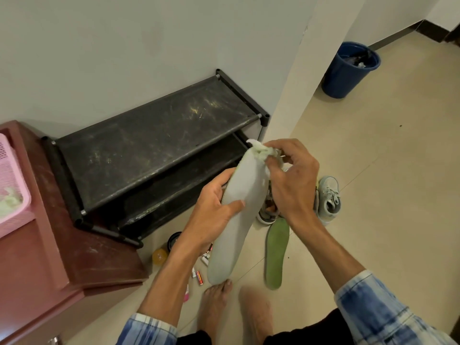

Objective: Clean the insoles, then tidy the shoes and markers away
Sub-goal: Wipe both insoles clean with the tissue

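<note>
My left hand (211,215) grips a long grey insole (236,220) at its middle, thumb across the top. My right hand (291,180) pinches a pale green cloth (261,151) against the insole's far end. A second insole (276,252), green side up, lies on the floor below my right forearm. A light blue sneaker (329,197) stands on the floor to the right, and another shoe (267,212) shows partly under my hands. Several markers (199,275) lie scattered on the tiles near my left wrist.
A black two-tier shoe rack (154,135) stands against the wall. A maroon cabinet (62,257) with a pink basket (12,185) sits at left. A blue bin (348,70) stands far right. A yellow container (159,256) and a dark round lid (174,240) rest by the rack. My bare feet (216,310) are below.
</note>
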